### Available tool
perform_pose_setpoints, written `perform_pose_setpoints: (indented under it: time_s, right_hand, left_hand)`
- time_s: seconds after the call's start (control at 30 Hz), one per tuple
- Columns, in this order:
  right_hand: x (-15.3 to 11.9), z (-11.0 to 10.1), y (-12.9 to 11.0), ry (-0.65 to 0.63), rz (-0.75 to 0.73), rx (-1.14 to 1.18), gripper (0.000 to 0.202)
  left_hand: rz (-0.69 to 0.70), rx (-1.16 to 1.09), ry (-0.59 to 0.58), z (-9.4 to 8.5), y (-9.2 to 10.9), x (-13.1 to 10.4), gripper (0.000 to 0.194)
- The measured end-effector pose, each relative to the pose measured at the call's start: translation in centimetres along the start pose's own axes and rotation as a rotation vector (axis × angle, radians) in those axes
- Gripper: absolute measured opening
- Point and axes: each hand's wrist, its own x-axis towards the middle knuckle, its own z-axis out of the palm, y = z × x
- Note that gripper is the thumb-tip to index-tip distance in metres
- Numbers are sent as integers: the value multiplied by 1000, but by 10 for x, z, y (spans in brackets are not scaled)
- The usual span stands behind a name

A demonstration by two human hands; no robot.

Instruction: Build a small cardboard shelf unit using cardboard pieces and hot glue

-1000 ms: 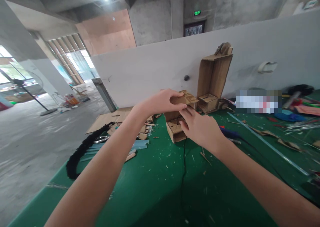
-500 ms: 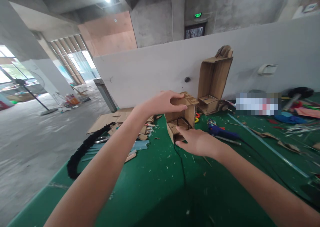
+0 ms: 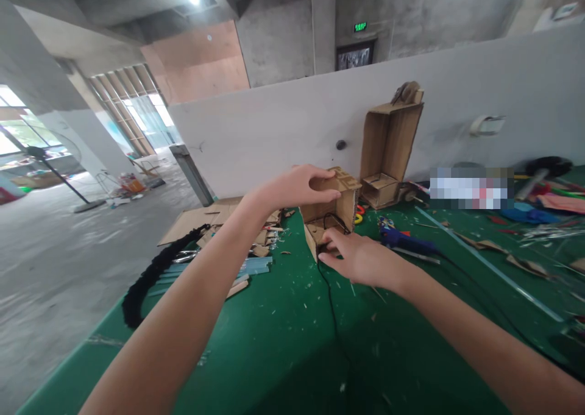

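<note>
A small open-fronted cardboard box [image 3: 336, 205] stands upright on the green table. My left hand [image 3: 301, 186] is closed over its top, thumb and fingers along the upper edge. At the box's lower front, my right hand [image 3: 361, 258] has its index finger bent and its thumb beneath. Its other fingertips are hidden, and what they grip I cannot make out. A thin black cord [image 3: 333, 308] loops inside the box and runs down from its front across the table.
A taller cardboard box [image 3: 388, 150] stands behind, by the white partition [image 3: 274, 128]. Right of my hands lies a blue glue gun [image 3: 406, 242] with its cable. On the left are cardboard scraps [image 3: 192, 223], clear blue strips [image 3: 256, 265] and a fuzzy black strip [image 3: 137, 293].
My right index finger has bent more at the lower front of the box. The left hand keeps its hold, and the view has shifted slightly.
</note>
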Motion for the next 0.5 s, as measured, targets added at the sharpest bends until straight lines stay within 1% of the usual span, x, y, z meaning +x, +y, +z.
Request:
perform_pose_setpoints:
  time_s: [0.07,0.13,0.2,0.27,0.3,0.37,0.43,0.5]
  right_hand:
    - [1,5,2,2,65,237,29]
    - [0,13,3,-14,159,535,21]
    - [-3,24,1,28,286,948,18]
    - [-5,36,-3,75,448,1373,16]
    - [-5,41,-5,84,521,1537,15]
    - [-2,49,-10,85,596,1749,12]
    - [5,54,-14,128,594,1867,12]
    - [13,55,-16,187,560,1936,17]
  left_hand:
    - [-1,9,-2,0,0,0,57]
    - [-4,5,-1,0,0,0,59]
    - [-4,-7,6,1,-1,0,61]
    - [-1,-14,14,2,-2,0,63]
    - [0,-13,18,3,-3,0,63]
    - [-2,-7,24,4,-3,0,61]
    - [-1,-5,22,3,-2,0,60]
    - [1,-13,10,2,0,-2,60]
